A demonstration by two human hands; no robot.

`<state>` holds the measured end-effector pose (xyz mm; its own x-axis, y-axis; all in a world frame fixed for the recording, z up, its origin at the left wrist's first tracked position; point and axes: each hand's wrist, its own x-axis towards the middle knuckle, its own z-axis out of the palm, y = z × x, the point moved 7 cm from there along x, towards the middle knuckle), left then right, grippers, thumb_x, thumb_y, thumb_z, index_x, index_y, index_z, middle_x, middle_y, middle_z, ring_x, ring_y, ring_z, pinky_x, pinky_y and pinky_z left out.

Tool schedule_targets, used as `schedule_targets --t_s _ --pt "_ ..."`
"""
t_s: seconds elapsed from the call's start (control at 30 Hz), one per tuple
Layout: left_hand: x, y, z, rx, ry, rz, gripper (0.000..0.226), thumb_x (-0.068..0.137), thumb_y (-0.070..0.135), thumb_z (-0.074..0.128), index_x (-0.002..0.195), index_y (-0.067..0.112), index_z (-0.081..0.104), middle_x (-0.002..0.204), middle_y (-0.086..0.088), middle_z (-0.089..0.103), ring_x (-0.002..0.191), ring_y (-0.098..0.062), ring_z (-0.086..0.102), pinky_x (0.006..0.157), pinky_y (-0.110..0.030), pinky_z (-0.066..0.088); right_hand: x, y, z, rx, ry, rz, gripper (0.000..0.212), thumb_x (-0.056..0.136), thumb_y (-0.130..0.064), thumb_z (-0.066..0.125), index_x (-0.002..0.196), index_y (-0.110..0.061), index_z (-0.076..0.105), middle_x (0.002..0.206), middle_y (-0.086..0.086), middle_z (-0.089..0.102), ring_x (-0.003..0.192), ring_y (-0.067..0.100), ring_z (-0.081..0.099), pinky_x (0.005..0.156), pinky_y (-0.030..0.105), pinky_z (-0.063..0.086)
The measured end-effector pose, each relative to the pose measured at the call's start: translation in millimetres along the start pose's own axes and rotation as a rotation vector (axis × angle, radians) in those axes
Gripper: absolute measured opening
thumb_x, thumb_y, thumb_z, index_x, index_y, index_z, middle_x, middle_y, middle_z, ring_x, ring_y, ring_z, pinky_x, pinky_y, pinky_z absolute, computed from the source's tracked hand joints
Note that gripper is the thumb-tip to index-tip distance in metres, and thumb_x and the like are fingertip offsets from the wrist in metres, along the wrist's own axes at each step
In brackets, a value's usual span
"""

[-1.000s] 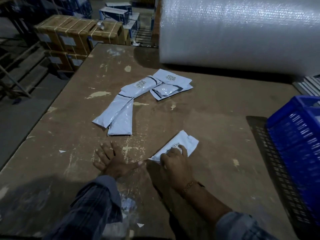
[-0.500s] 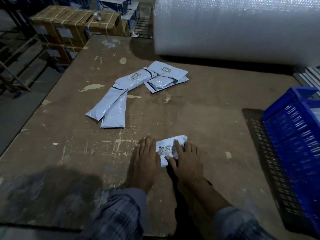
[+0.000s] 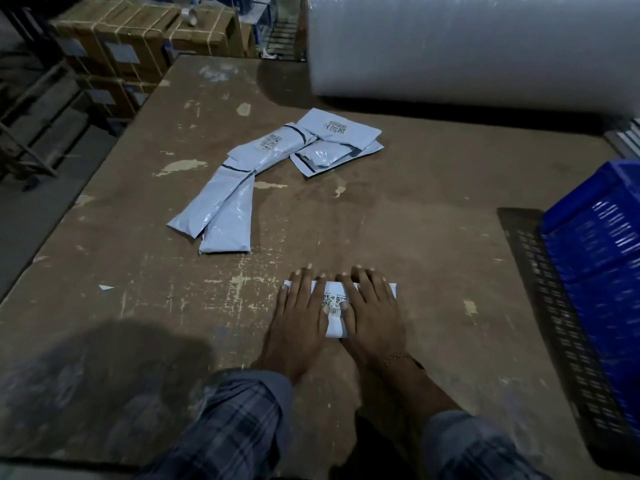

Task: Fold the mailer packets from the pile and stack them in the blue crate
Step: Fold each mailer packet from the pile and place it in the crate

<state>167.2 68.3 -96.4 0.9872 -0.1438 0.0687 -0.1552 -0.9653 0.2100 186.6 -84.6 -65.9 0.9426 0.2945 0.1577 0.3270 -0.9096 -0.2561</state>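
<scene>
— What lies nearest on the table (image 3: 433,237)?
— A folded packet (image 3: 335,301); the left hand (image 3: 300,318) and right hand (image 3: 370,313) press it flat, fingers straight, side by side.
— And beyond the packet?
— The pile (image 3: 273,174) of unfolded packets, well apart, farther back and left; the blue crate (image 3: 599,271) stands to the packet's right; a big roll of bubble wrap (image 3: 467,46) lies farthest back.

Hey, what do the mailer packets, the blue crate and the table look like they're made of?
Packets: likely thin plastic film, glossy, since they wrinkle and catch highlights. Crate: seemingly rigid molded plastic, with uniform blue lattice walls. Table: probably wood board, matte brown, with worn patches exposing a paler layer.
</scene>
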Motion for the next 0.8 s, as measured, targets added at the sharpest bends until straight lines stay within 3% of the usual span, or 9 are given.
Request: schedule_targets --t_s 0.3,0.67,0.8 --pt "3.2 -2.0 5.8 0.035 -0.012 0.001 0.063 0.109 0.04 0.025 0.169 0.024 0.02 0.177 -0.011 0.007 0.164 -0.028 0.011 0.13 -0.049 0.021 2.3 3.8 6.9 0.026 -0.01 0.012 0.053 0.101 -0.029 0.042 0.154 -0.024 0.047 0.164 0.008 0.035 0.152 0.035 0.027 0.123 0.051 0.023" --pt "4.1 -2.0 4.7 0.037 -0.037 0.017 0.063 0.111 0.042 0.02 0.17 0.022 0.014 0.178 -0.011 0.0 0.164 -0.029 0.006 0.13 -0.049 0.021 3.7 13.9 17.1 0.161 -0.111 0.025 0.055 0.107 -0.036 0.026 0.161 -0.027 0.033 0.173 0.001 0.018 0.16 0.029 0.006 0.128 0.048 0.017" --pt "3.8 -3.7 3.1 -0.021 -0.032 0.016 0.061 0.112 0.043 0.017 0.17 0.025 0.01 0.178 -0.007 -0.002 0.164 -0.024 0.0 0.13 -0.048 0.019 0.6 21.2 13.3 0.169 -0.066 0.17 0.057 0.11 -0.042 0.016 0.162 -0.028 0.031 0.173 0.002 0.018 0.16 0.025 0.01 0.127 0.051 0.019"
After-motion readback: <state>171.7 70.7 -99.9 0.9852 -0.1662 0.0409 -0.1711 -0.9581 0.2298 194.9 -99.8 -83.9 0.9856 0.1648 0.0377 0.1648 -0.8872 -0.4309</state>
